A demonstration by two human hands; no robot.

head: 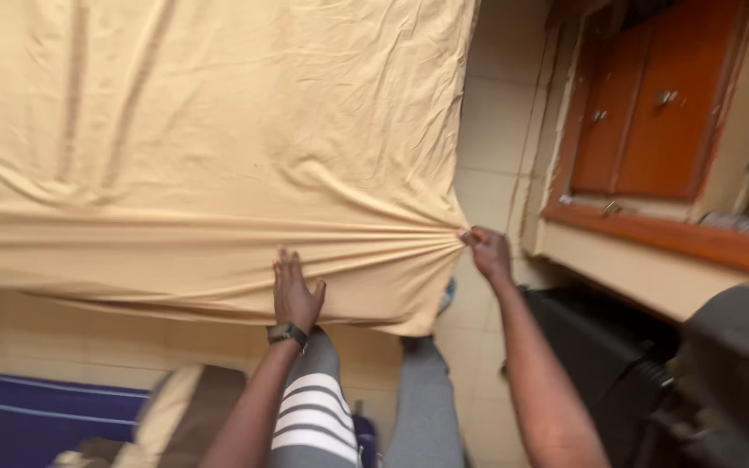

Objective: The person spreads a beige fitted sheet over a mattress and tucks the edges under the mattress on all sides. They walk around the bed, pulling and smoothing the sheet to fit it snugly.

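Note:
A tan bed sheet (201, 130) covers a mattress that fills the upper left of the head view. My left hand (295, 290), with a dark watch on its wrist, lies flat with fingers spread on the side of the sheet near the mattress corner. My right hand (487, 251) pinches the sheet's corner at the right, and tight folds fan out from the grip across the fabric. My legs in grey trousers with white stripes (318, 407) stand right below the bed's edge.
A wooden cupboard with orange-brown doors (643, 104) stands at the right over a cream ledge. Dark objects (695, 373) sit at the lower right. A pale tiled floor (487, 130) runs between bed and cupboard. A blue striped cloth (36, 420) lies at the lower left.

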